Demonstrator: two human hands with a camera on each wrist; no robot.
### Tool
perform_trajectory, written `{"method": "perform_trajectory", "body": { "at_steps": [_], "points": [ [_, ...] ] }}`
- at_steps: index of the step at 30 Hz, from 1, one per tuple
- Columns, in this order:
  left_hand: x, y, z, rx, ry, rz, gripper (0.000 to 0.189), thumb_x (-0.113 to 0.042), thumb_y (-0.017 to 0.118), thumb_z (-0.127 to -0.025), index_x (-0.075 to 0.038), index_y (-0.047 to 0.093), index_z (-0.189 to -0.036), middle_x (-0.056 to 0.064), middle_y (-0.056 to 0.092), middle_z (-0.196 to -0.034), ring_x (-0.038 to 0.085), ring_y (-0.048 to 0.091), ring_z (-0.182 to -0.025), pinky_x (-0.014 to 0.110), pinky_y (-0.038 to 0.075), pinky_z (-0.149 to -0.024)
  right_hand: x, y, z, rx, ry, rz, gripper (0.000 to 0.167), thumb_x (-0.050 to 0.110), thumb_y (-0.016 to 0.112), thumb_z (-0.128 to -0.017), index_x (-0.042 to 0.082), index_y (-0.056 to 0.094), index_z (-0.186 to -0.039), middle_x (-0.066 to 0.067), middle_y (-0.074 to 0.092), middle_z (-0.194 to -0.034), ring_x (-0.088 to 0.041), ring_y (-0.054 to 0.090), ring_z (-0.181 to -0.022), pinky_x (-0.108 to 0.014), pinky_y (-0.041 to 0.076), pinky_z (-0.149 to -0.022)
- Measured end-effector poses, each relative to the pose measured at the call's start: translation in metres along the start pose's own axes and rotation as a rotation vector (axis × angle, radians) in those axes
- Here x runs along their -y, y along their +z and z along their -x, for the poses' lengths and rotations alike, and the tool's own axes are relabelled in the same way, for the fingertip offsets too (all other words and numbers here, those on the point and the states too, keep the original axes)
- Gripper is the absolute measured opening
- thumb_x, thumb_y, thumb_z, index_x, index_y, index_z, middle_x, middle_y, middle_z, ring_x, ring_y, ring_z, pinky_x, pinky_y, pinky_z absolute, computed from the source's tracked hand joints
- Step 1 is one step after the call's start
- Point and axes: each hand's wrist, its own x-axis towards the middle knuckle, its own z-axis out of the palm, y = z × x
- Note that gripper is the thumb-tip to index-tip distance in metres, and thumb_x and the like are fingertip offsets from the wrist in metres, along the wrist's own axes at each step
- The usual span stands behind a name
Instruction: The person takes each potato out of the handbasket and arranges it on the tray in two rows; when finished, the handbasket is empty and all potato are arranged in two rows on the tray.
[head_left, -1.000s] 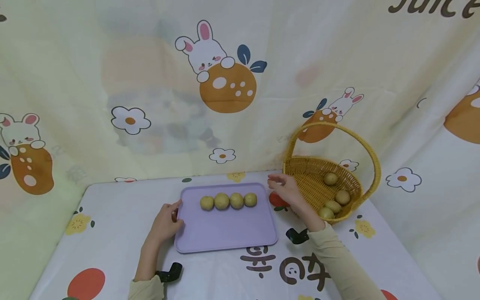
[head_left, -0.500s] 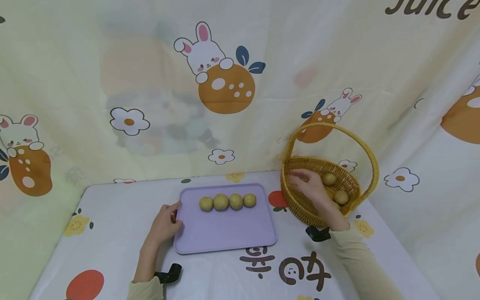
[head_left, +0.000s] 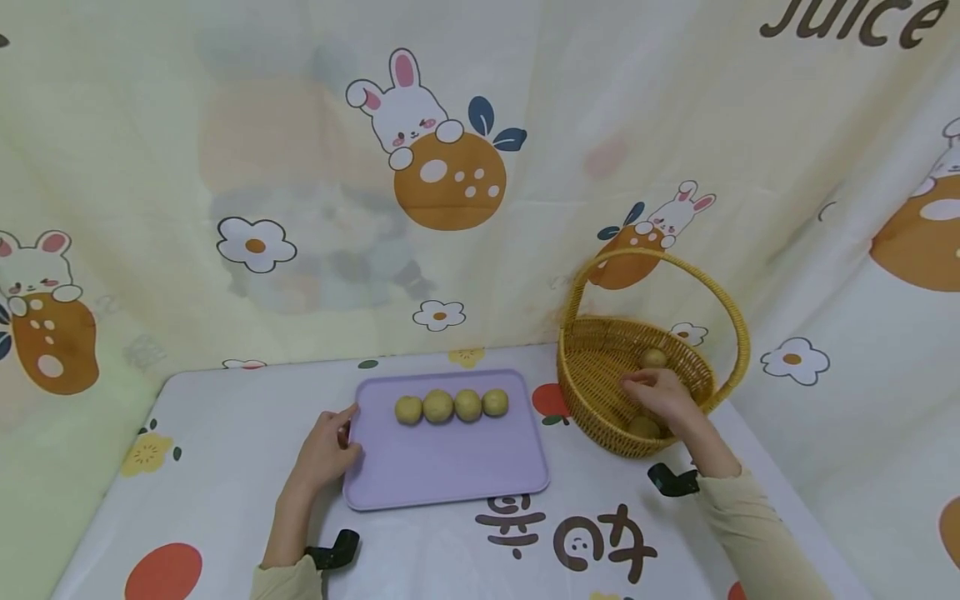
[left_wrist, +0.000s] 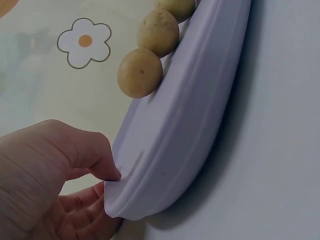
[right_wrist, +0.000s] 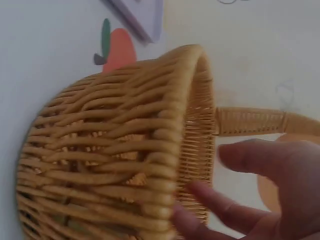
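My left hand [head_left: 326,451] pinches the left rim of a lilac tray [head_left: 442,467]. In the left wrist view its thumb presses inside the rim, with the other fingers outside and beneath. Several potatoes [head_left: 438,406] stand in a row across the tray's far half. On the right, my right hand [head_left: 663,397] reaches over a yellow wicker basket [head_left: 588,408], thumb and fingers apart with nothing between them. One potato [head_left: 652,358] shows beyond this hand in the basket and another potato [head_left: 643,427] just in front of it; the hand covers part of the inside.
The basket's tall hoop handle [head_left: 735,317] arches above the right hand. A patterned white cloth [head_left: 225,467] covers the table, and a printed curtain [head_left: 315,167] hangs close behind tray and basket. Each wrist wears a black camera mount [head_left: 672,481].
My right hand has moved right from beside the tray to over the basket's right half. The left hand keeps its hold on the tray; the potato row stays as it was.
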Motion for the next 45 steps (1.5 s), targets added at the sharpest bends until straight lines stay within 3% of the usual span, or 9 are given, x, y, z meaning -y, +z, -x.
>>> {"method": "perform_trajectory", "body": {
  "at_steps": [6,12,16,22,29,45],
  "points": [
    [0.000,-0.001,0.000,-0.010,0.005,-0.002,0.066,-0.002,0.063,-0.077,0.008,0.048,-0.140,0.019,0.051,-0.103,0.020,0.049,-0.077,0.034,0.039,-0.067,-0.006,0.003,0.000,0.029,0.065,0.034,0.047,0.027,0.063,-0.094,-0.011,0.060,-0.121,-0.023,0.064,-0.111,-0.038,0.065,-0.102,-0.035,0.052,-0.078],
    [0.002,0.000,0.000,-0.009,0.005,0.002,0.066,-0.002,0.063,-0.077,0.008,0.048,-0.140,0.018,0.051,-0.102,0.020,0.048,-0.077,0.033,0.039,-0.067,-0.013,0.014,-0.005,0.063,0.062,-0.034,0.044,0.016,0.063,-0.093,-0.013,0.056,-0.126,-0.019,0.058,-0.107,-0.023,0.055,-0.089,-0.034,0.049,-0.070],
    [0.004,0.002,-0.001,-0.010,0.013,0.016,0.066,-0.002,0.063,-0.077,0.008,0.048,-0.140,0.019,0.051,-0.103,0.020,0.049,-0.077,0.033,0.040,-0.067,-0.011,0.019,-0.004,0.107,0.040,-0.034,0.045,0.010,0.064,-0.090,-0.014,0.055,-0.126,-0.020,0.060,-0.109,-0.023,0.054,-0.092,-0.030,0.047,-0.071],
    [0.004,0.003,-0.001,-0.019,0.016,0.007,0.066,-0.001,0.064,-0.077,0.007,0.049,-0.140,0.019,0.052,-0.102,0.020,0.049,-0.077,0.033,0.040,-0.068,-0.007,0.021,-0.003,0.108,-0.003,-0.015,0.042,0.007,0.068,-0.087,-0.016,0.058,-0.122,-0.024,0.060,-0.112,-0.027,0.055,-0.096,-0.030,0.045,-0.074],
    [0.005,0.002,-0.002,-0.017,0.020,0.008,0.065,-0.001,0.064,-0.076,0.008,0.049,-0.139,0.018,0.052,-0.102,0.021,0.049,-0.078,0.034,0.040,-0.068,-0.011,0.023,-0.005,0.116,-0.014,0.026,0.029,0.004,0.065,-0.087,-0.012,0.065,-0.111,-0.021,0.063,-0.108,-0.031,0.054,-0.100,-0.031,0.043,-0.077],
    [0.003,0.002,-0.001,-0.021,0.022,0.012,0.066,-0.001,0.064,-0.076,0.008,0.049,-0.139,0.017,0.051,-0.099,0.019,0.048,-0.076,0.033,0.039,-0.067,-0.008,0.029,-0.005,-0.008,-0.004,-0.090,0.039,0.013,0.066,-0.092,-0.009,0.062,-0.124,-0.021,0.065,-0.113,-0.020,0.060,-0.094,-0.027,0.051,-0.071]
  ]
}}
